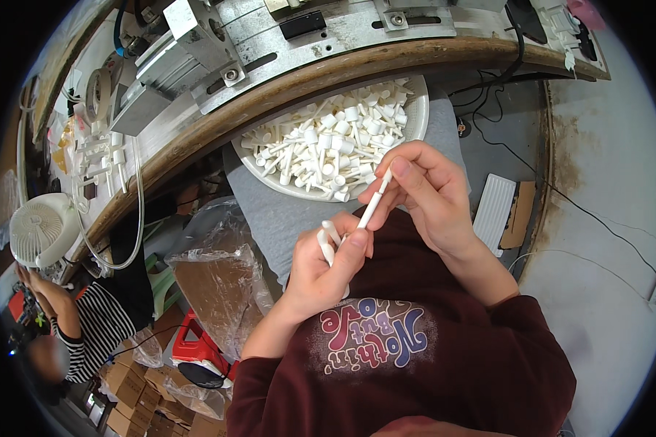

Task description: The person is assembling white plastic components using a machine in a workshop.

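My left hand (pixel 326 266) is closed around a white plastic rod (pixel 369 211), which slants up to the right in front of my chest. A couple more white plastic pieces (pixel 326 246) stick out between the same hand's fingers. At the rod's upper end, my right hand (pixel 437 200) pinches a thinner white tip (pixel 385 180) between thumb and fingers. Whether tip and rod are one piece I cannot tell. Just beyond my hands, a round pale basket (pixel 421 109) rests on a grey cloth (pixel 259 218) over my lap, heaped with small white plastic parts (pixel 321 138), some cup-ended.
A worn-edged workbench (pixel 291 79) with metal fixtures (pixel 197 44) curves across the far side. A small white fan (pixel 45 229) stands left. Another person in a striped sleeve (pixel 106 320) works there. Cardboard boxes (pixel 127 386) and a red stool (pixel 193 342) lie lower left; cables (pixel 532 171) run right.
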Demonstrator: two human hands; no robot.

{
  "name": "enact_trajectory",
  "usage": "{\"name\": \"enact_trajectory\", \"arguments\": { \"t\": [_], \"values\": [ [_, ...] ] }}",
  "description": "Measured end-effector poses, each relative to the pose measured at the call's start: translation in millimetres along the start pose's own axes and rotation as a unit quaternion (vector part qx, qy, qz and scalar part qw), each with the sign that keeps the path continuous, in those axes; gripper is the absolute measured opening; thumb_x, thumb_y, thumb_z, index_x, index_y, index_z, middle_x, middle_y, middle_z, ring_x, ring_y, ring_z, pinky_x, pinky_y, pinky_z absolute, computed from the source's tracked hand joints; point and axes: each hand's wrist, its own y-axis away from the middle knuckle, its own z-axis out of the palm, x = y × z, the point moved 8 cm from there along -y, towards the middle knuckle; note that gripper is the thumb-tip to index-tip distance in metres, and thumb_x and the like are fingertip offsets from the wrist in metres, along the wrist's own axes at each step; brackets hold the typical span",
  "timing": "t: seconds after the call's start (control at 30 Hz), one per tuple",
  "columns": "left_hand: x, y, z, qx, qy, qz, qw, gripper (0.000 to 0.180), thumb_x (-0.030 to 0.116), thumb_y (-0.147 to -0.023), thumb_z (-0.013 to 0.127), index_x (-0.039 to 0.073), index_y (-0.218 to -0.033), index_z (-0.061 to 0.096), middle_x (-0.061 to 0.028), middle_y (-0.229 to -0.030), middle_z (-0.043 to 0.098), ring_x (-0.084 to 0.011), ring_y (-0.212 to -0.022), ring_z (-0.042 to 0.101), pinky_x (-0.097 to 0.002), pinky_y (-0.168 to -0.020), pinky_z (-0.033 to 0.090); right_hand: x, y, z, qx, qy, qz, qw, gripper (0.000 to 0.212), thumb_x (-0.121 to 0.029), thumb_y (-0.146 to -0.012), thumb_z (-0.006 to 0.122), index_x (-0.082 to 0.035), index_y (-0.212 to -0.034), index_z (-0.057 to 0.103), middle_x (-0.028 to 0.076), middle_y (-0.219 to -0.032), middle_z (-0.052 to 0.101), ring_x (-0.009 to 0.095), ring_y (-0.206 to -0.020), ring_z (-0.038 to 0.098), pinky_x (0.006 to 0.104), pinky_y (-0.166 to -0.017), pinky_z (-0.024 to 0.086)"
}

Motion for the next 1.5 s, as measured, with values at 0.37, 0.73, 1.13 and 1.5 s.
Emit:
{"name": "enact_trajectory", "arguments": {
  "t": [0.37, 0.73, 1.13, 1.5],
  "values": [
    [6, -2, 4, -0.026, -0.031, 0.011, 0.999, 0.028, 0.023, -0.104, 0.049, 0.001, -0.087, 0.054, 0.0037, -0.060, 0.044, -0.0020, -0.048, 0.033, -0.0209, -0.043, 0.022, -8, 0, -9, 0.050, 0.050, -0.045, 0.996, 0.024, -0.022, -0.105, 0.048, 0.000, -0.103, 0.058, 0.016, -0.083, 0.070, 0.015, -0.060, 0.066, 0.0248, -0.056, 0.053],
    [2, -1, 1, -0.023, 0.009, 0.014, 1.000, 0.029, 0.024, -0.104, 0.049, 0.000, -0.086, 0.053, 0.0038, -0.058, 0.040, -0.0035, -0.046, 0.030, -0.0221, -0.044, 0.024, -9, 0, -5, 0.004, 0.121, -0.058, 0.991, 0.017, -0.014, -0.102, 0.055, 0.002, -0.103, 0.063, 0.009, -0.081, 0.069, 0.009, -0.060, 0.060, 0.0205, -0.054, 0.046],
    [-8, 0, 0, -0.038, 0.085, 0.003, 0.996, 0.029, 0.024, -0.104, 0.049, 0.000, -0.089, 0.053, 0.0030, -0.058, 0.040, -0.0041, -0.048, 0.030, -0.0222, -0.045, 0.026, -6, 6, 7, -0.013, 0.183, -0.048, 0.982, 0.020, -0.016, -0.102, 0.055, 0.001, -0.104, 0.065, 0.005, -0.075, 0.065, 0.006, -0.059, 0.056, 0.0187, -0.053, 0.044],
    [-10, -26, -10, -0.008, 0.261, -0.038, 0.965, 0.023, 0.020, -0.104, 0.049, 0.001, -0.115, 0.055, -0.0035, -0.071, 0.049, -0.0095, -0.060, 0.046, -0.0246, -0.049, 0.039, -7, -4, -43, 0.141, 0.088, -0.065, 0.984, 0.021, -0.021, -0.104, 0.050, -0.003, -0.104, 0.062, 0.004, -0.077, 0.064, 0.005, -0.060, 0.051, 0.0195, -0.056, 0.041]
  ]
}}
